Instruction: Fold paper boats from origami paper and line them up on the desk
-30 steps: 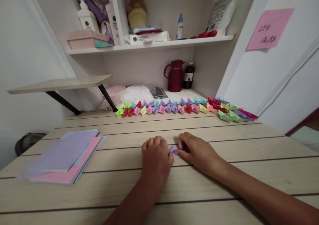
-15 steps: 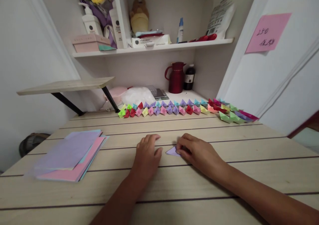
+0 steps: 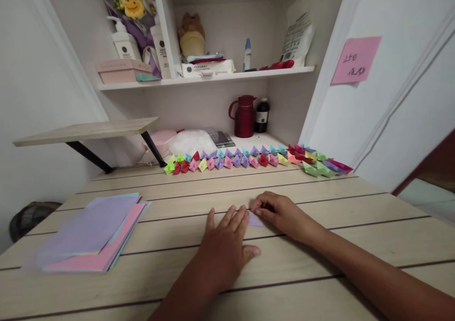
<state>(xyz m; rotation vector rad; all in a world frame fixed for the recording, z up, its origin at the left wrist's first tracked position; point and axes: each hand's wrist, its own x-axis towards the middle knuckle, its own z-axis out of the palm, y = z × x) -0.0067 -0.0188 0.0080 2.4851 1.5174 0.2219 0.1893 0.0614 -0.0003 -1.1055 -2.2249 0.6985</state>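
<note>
A small folded piece of purple paper (image 3: pixel 255 220) lies on the table between my two hands, partly hidden by the left fingers. My left hand (image 3: pixel 227 245) is spread palm down, its fingertips at the paper's left edge and its thumb pointing right. My right hand (image 3: pixel 279 214) is curled, with thumb and index finger pinched together at the paper's upper right edge. Beyond the hands stand rows of small folded paper boats (image 3: pixel 227 161) in many colours.
A stack of coloured paper sheets (image 3: pixel 88 231), purple on top, lies on the left of the slatted table (image 3: pixel 159 283). A raised wooden stand (image 3: pixel 85 130) is behind it. At the back are a dark red jug (image 3: pixel 244 117), a dark bottle (image 3: pixel 262 115) and a laden shelf (image 3: pixel 256 74).
My left hand has moved right and flattened, its fingertips now reaching the purple paper. The right hand stays at the paper's right side. The whole view has shifted slightly.
</note>
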